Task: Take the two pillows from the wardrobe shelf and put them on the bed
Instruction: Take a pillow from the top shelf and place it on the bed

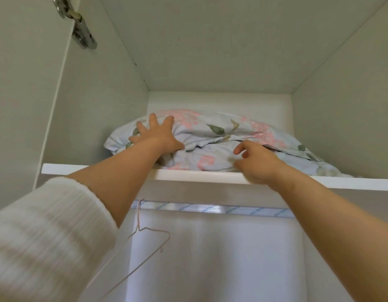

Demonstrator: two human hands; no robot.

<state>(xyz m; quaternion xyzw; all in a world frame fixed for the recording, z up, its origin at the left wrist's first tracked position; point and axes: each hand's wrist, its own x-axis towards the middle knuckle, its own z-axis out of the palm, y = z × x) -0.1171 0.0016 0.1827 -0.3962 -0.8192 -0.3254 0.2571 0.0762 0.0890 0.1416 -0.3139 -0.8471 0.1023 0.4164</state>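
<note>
Two pillows in pale blue covers with pink flowers and green leaves lie stacked on the white wardrobe shelf. The upper pillow rests on the lower pillow. My left hand lies flat on the left end of the upper pillow, fingers spread. At the front of the lower pillow, just above the shelf edge, is my right hand, its fingers curled and apart, touching the fabric without a clear grip. The bed is out of view.
The shelf sits high, boxed in by the wardrobe's side walls and top. A door hinge is at the upper left. Below the shelf runs a hanging rail with a thin wire hanger on its left end.
</note>
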